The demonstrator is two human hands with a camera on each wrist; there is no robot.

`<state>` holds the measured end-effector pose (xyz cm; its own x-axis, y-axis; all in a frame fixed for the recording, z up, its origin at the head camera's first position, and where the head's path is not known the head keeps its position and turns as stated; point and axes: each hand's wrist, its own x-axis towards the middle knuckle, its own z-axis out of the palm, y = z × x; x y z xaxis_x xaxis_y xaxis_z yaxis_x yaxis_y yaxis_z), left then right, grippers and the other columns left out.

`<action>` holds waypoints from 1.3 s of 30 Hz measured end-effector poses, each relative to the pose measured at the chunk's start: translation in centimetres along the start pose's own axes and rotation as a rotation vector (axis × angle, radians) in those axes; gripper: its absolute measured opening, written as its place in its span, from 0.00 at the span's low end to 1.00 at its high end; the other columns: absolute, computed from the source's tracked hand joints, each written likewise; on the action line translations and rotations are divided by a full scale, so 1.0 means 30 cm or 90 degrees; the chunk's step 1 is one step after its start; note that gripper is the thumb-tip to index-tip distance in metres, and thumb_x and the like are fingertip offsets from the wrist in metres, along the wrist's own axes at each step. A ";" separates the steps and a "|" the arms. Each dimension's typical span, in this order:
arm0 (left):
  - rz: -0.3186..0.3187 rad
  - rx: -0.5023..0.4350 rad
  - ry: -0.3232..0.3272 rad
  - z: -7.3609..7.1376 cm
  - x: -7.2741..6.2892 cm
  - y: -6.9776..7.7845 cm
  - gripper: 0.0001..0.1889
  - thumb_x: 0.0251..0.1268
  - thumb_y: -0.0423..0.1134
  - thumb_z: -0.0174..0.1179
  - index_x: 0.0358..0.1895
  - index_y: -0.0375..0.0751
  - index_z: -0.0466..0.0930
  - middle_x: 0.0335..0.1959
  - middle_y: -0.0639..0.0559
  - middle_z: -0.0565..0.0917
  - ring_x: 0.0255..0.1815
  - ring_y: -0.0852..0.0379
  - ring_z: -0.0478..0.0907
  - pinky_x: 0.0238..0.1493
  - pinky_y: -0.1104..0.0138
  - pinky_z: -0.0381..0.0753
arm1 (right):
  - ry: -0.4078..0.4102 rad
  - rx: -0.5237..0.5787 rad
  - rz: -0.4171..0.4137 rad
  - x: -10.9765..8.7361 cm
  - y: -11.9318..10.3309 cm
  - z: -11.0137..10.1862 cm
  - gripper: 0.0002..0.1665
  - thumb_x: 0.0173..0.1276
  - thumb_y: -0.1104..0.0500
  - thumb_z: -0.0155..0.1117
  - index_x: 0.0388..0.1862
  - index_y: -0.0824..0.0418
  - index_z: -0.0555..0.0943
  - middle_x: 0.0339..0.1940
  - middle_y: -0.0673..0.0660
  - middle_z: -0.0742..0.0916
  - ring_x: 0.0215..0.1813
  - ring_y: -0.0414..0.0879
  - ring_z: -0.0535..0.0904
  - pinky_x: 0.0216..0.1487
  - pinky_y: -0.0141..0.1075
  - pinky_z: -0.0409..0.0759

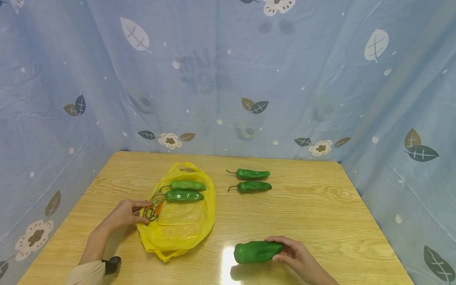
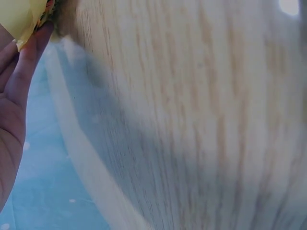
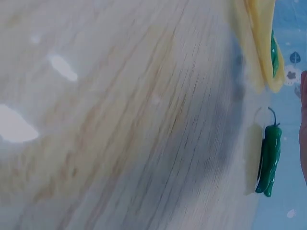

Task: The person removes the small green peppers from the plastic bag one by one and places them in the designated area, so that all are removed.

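Observation:
My left hand (image 1: 125, 215) pinches the left rim of a yellow plastic bag (image 1: 210, 202) that lies spread on the table with its mouth wide. Two long green chili peppers (image 1: 184, 195) rest side by side in the bag. In the left wrist view, the fingers (image 2: 29, 55) meet the bag's yellow edge (image 2: 19, 17). At the front right, my right hand (image 1: 297, 257) grips a large, blocky green pepper (image 1: 254, 252) by its right end, thumb below and fingers above. Its shadow falls on the table beneath it.
Two more slim green peppers, one (image 1: 253, 174) behind the other (image 1: 254, 187), lie right of the bag on the wooden table (image 1: 306, 206). In the right wrist view these peppers (image 3: 271, 160) overlap each other. A blue patterned curtain (image 1: 228, 79) surrounds the table's back and sides.

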<state>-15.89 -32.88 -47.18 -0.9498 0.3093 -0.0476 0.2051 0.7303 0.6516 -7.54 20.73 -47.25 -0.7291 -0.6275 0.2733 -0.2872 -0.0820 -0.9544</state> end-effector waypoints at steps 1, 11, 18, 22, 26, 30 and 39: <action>-0.001 -0.001 -0.001 0.000 -0.001 0.000 0.31 0.46 0.43 0.75 0.55 0.33 0.81 0.54 0.31 0.79 0.55 0.35 0.76 0.48 0.57 0.83 | 0.007 -0.007 0.005 0.001 0.003 -0.006 0.24 0.68 0.75 0.53 0.64 0.72 0.70 0.59 0.45 0.79 0.49 0.37 0.79 0.44 0.32 0.85; -0.006 0.011 0.001 -0.001 0.001 0.013 0.30 0.46 0.42 0.75 0.55 0.33 0.81 0.54 0.31 0.79 0.54 0.36 0.77 0.48 0.57 0.84 | 0.052 -0.065 0.028 0.026 0.043 -0.073 0.22 0.68 0.73 0.55 0.61 0.78 0.69 0.57 0.42 0.80 0.51 0.38 0.81 0.48 0.31 0.84; 0.009 0.024 0.011 0.004 0.005 -0.001 0.29 0.46 0.42 0.75 0.54 0.34 0.82 0.54 0.32 0.79 0.53 0.36 0.77 0.47 0.57 0.84 | 0.064 -0.083 0.068 0.051 0.061 -0.100 0.23 0.69 0.70 0.56 0.61 0.77 0.69 0.55 0.42 0.81 0.51 0.38 0.80 0.49 0.32 0.84; 0.013 0.024 0.011 0.006 0.004 -0.010 0.29 0.46 0.43 0.75 0.54 0.34 0.82 0.54 0.32 0.79 0.53 0.36 0.77 0.47 0.57 0.84 | 0.079 -0.080 0.095 0.069 0.072 -0.113 0.24 0.69 0.68 0.58 0.62 0.77 0.70 0.54 0.42 0.81 0.50 0.38 0.80 0.47 0.34 0.84; 0.011 0.013 0.006 0.001 0.000 -0.010 0.29 0.46 0.43 0.75 0.54 0.33 0.82 0.55 0.31 0.78 0.54 0.35 0.77 0.48 0.56 0.84 | 0.090 -0.094 0.099 0.092 0.088 -0.129 0.24 0.68 0.67 0.59 0.61 0.76 0.71 0.54 0.45 0.81 0.48 0.39 0.81 0.46 0.35 0.85; 0.006 0.017 0.007 -0.007 -0.001 -0.007 0.30 0.46 0.44 0.75 0.54 0.33 0.82 0.54 0.31 0.79 0.53 0.36 0.77 0.48 0.56 0.84 | 0.106 -0.123 0.094 0.124 0.102 -0.153 0.24 0.68 0.67 0.60 0.61 0.76 0.72 0.54 0.56 0.81 0.46 0.39 0.81 0.44 0.36 0.85; -0.001 0.017 -0.006 -0.002 0.004 -0.008 0.30 0.47 0.45 0.75 0.55 0.34 0.81 0.55 0.30 0.78 0.54 0.36 0.77 0.49 0.56 0.83 | 0.122 -0.144 0.084 0.211 0.121 -0.223 0.25 0.68 0.68 0.60 0.62 0.75 0.71 0.56 0.71 0.78 0.45 0.39 0.82 0.43 0.38 0.86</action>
<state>-16.08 -33.06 -47.30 -0.9481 0.3132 -0.0556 0.2098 0.7468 0.6311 -17.34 21.65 -48.17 -0.8666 -0.4622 0.1880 -0.2984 0.1781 -0.9377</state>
